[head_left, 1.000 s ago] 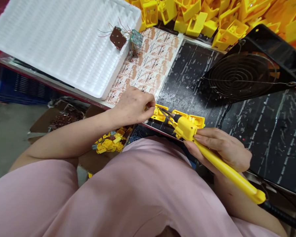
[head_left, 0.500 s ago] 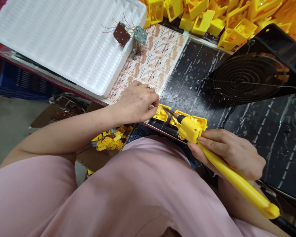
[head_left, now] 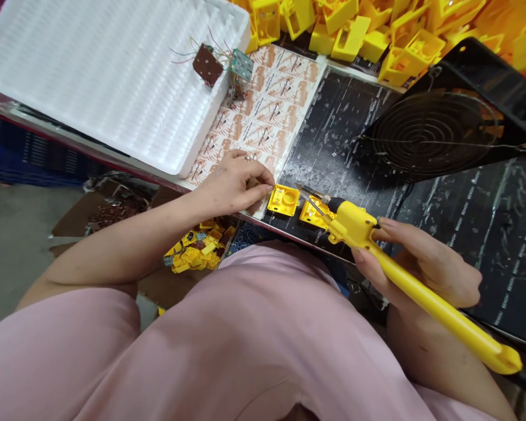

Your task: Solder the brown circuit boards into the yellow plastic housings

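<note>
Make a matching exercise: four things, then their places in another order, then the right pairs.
Things
1. Yellow soldering iron
2. Brown wired board
3. Yellow plastic box
4. Round wire fan guard

Places
A. On the black bench mat, beside the left hand
B. Held in the right hand
C. In a black frame, upper right
D. On the white foam tray

Pairs: 1-B, 2-D, 3-A, 4-C

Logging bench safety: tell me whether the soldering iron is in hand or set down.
In hand: the right hand grips the yellow soldering iron, fingers curled around its handle.
</note>
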`<state>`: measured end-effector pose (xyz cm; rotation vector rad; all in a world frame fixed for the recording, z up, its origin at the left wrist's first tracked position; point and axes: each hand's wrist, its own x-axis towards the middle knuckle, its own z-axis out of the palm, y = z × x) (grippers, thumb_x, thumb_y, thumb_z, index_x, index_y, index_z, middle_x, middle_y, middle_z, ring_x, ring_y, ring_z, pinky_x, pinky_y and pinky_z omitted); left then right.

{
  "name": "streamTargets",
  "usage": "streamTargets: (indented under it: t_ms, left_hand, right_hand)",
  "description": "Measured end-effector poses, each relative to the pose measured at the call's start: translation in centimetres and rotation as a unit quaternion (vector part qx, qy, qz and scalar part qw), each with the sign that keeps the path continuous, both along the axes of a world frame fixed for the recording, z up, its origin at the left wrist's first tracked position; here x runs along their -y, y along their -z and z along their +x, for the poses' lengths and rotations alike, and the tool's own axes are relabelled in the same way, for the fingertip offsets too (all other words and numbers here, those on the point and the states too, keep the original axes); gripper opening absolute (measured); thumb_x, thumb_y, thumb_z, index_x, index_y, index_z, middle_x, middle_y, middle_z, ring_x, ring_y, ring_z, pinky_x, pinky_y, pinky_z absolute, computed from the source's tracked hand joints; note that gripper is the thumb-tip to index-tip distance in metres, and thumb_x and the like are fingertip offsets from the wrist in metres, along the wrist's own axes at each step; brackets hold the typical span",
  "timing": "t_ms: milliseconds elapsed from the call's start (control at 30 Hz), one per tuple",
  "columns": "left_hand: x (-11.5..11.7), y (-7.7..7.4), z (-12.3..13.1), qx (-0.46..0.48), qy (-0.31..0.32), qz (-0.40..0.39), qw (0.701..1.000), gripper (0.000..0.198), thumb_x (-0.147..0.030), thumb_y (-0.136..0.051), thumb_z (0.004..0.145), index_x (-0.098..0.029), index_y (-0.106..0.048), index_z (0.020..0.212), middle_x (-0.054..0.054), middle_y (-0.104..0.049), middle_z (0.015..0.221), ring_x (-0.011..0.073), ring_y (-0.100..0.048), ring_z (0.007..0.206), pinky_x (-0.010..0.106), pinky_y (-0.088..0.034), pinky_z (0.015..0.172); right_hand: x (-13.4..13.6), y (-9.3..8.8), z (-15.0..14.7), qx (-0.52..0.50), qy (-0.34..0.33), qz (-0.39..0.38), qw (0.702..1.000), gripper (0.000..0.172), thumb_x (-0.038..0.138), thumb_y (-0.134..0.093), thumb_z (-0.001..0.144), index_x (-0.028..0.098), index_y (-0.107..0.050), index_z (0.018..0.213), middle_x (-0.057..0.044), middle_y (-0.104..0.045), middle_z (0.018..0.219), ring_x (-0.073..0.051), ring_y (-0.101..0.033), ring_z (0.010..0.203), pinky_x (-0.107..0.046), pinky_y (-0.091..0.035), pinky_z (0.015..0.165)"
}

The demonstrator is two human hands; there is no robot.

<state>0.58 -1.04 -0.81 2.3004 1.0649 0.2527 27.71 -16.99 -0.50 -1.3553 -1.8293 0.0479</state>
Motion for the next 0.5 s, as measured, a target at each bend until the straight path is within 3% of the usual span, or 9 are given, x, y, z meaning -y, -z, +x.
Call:
streamTargets:
  t_ms: [100,200,267,333,400,467,500]
  left_hand:
    - [0.0,-0.1,0.1,0.02,-0.019,-0.024,0.999,0.02,-0.036,-0.06,0.086,-0.023,-0.075,0.086,-0.002,-0.077,0.081,0.0169,-0.07,0.083,0.049,-0.041,0.117]
    - [-0.2,-0.3,0.1,0.041,-0.046,-0.083,0.995,0.02,-0.033,-0.061,0.085,-0.02,-0.075,0.089,0.001,-0.077,0.081,0.0159,-0.07,0.078,0.033,-0.055,0.09]
    - [-0.4,-0.4,0.0,0.035,-0.037,-0.112,0.992,0.02,-0.033,-0.062,0.084,-0.019,-0.075,0.089,0.003,-0.076,0.082,0.0159,-0.07,0.076,0.03,-0.055,0.08]
    - [-0.5,-0.6,-0.1,0.007,0.003,-0.104,0.995,0.018,-0.033,-0.063,0.084,-0.02,-0.075,0.085,0.002,-0.077,0.083,0.0167,-0.071,0.08,0.037,-0.054,0.095]
    - [-0.3,-0.9,-0.1,-0.033,0.042,-0.062,0.997,0.017,-0.033,-0.063,0.085,-0.022,-0.076,0.082,0.0,-0.078,0.085,0.0192,-0.07,0.09,0.054,-0.038,0.117]
    - [0.1,-1.2,0.1,-0.07,0.061,-0.011,0.996,0.017,-0.032,-0.062,0.086,-0.024,-0.076,0.08,0.0,-0.077,0.084,0.0223,-0.069,0.098,0.064,-0.021,0.124]
    - [0.3,-1.3,0.2,-0.086,0.066,0.008,0.994,0.017,-0.031,-0.061,0.087,-0.024,-0.076,0.08,0.0,-0.076,0.083,0.0234,-0.068,0.099,0.066,-0.018,0.123]
  right_hand:
    - [0.0,0.2,0.3,0.008,-0.003,0.003,1.0,0.065,0.02,-0.085,0.082,0.032,-0.062,0.142,0.001,-0.08,0.094,-0.018,-0.076,0.07,-0.028,-0.064,0.061]
    - [0.2,0.7,0.9,-0.021,0.003,0.005,1.0,0.067,0.02,-0.086,0.081,0.034,-0.062,0.143,0.0,-0.079,0.095,-0.019,-0.074,0.067,-0.029,-0.059,0.053]
    - [0.4,1.2,1.4,-0.05,-0.008,0.007,0.999,0.07,0.017,-0.086,0.079,0.035,-0.063,0.142,0.0,-0.079,0.097,-0.017,-0.072,0.063,-0.029,-0.055,0.048]
    - [0.4,1.4,1.9,-0.062,-0.017,0.012,0.998,0.072,0.015,-0.086,0.079,0.034,-0.062,0.143,-0.001,-0.08,0.1,-0.018,-0.073,0.066,-0.028,-0.056,0.049]
    - [0.2,1.3,2.3,-0.031,-0.043,0.018,0.998,0.073,0.016,-0.086,0.08,0.031,-0.06,0.146,-0.003,-0.08,0.101,-0.019,-0.076,0.073,-0.028,-0.061,0.057]
    - [-0.1,0.8,2.5,0.008,-0.097,0.0,0.995,0.067,0.022,-0.083,0.086,0.027,-0.058,0.148,-0.005,-0.08,0.098,-0.019,-0.078,0.078,-0.027,-0.065,0.065]
    - [-0.2,0.6,2.6,0.015,-0.126,-0.016,0.992,0.061,0.025,-0.08,0.089,0.025,-0.058,0.147,-0.005,-0.08,0.095,-0.019,-0.078,0.079,-0.026,-0.066,0.069]
